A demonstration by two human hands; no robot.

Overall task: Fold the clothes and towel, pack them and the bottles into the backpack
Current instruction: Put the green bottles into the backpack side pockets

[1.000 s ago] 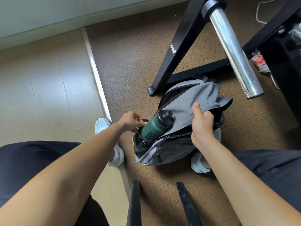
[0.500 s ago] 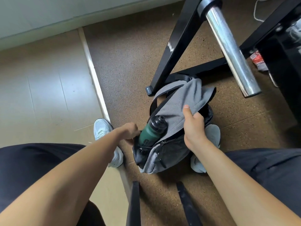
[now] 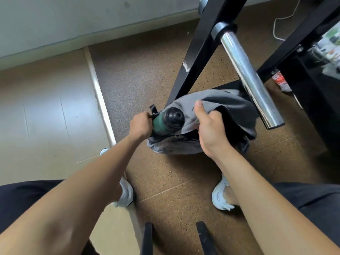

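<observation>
Two pale shoes [image 3: 219,197] stand on the cork floor [image 3: 174,181]. Beyond them, the left hand [image 3: 140,124] grips the grey backpack [image 3: 226,103] at its rim and the right hand [image 3: 209,129] pinches its flap. One green bottle [image 3: 168,120] pokes out, under one chrome bar [image 3: 252,80].

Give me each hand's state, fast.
Left hand: closed, gripping the backpack edge beside the green bottle.
Right hand: closed, gripping the backpack's grey flap.
</observation>
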